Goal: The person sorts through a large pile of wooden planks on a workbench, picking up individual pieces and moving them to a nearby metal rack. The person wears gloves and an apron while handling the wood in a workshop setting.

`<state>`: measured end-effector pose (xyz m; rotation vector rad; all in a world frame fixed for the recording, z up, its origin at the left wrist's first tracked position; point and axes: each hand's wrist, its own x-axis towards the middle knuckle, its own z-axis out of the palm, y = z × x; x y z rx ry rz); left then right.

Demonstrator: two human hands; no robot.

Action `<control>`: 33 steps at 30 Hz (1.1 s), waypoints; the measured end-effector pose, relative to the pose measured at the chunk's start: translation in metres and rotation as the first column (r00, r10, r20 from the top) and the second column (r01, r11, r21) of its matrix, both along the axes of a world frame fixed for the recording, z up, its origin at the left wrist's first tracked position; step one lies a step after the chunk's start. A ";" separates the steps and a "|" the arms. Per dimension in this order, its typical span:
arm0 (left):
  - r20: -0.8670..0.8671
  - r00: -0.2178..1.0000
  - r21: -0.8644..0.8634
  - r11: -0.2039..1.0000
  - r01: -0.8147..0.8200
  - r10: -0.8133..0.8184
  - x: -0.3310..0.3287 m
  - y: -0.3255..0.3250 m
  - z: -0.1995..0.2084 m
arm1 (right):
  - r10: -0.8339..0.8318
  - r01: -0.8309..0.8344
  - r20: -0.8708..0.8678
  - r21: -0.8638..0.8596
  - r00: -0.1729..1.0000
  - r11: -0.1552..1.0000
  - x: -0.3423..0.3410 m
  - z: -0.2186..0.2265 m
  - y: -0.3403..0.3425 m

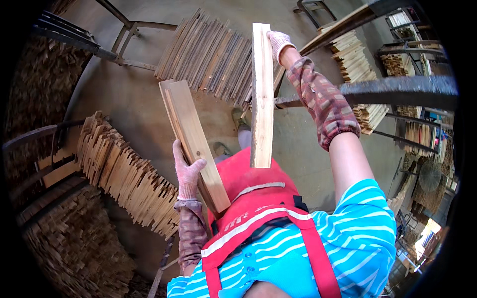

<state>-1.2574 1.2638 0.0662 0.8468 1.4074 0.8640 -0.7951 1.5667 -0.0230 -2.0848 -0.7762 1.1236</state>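
Observation:
Two or more pale wooden boards [195, 136], stacked flat together, lean against the front of my red apron [263, 181]. My gloved left hand [188, 170] is closed round them from the left side, with its thumb over the knotted top board. A single wooden board [262, 94], with a dark rough edge along its left side, stretches away in front of me. My gloved right hand [279, 42] grips it near its far end, at the right edge. The two held lots are apart from each other.
Ahead on the floor lies a wide pile of dark-edged boards [208, 54]. A long row of stacked boards [129, 169] stands on a rack at my left. Metal rails [397, 92] run close by my right arm, with further board stacks [355, 62] beyond.

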 end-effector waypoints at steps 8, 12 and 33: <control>0.094 0.995 0.025 1.000 -0.018 0.016 -0.013 -0.006 -0.003 | -0.010 0.018 0.111 -0.071 0.994 0.997 0.000 -0.003 -0.034; 0.093 0.996 0.048 0.999 0.007 -0.012 -0.021 -0.005 -0.011 | 0.059 -0.039 0.174 -0.114 0.983 0.993 -0.006 0.006 -0.055; 0.105 0.994 0.037 0.999 0.019 -0.022 -0.022 0.032 0.019 | -0.202 0.185 -0.083 -0.176 0.976 0.967 -0.064 0.029 -0.133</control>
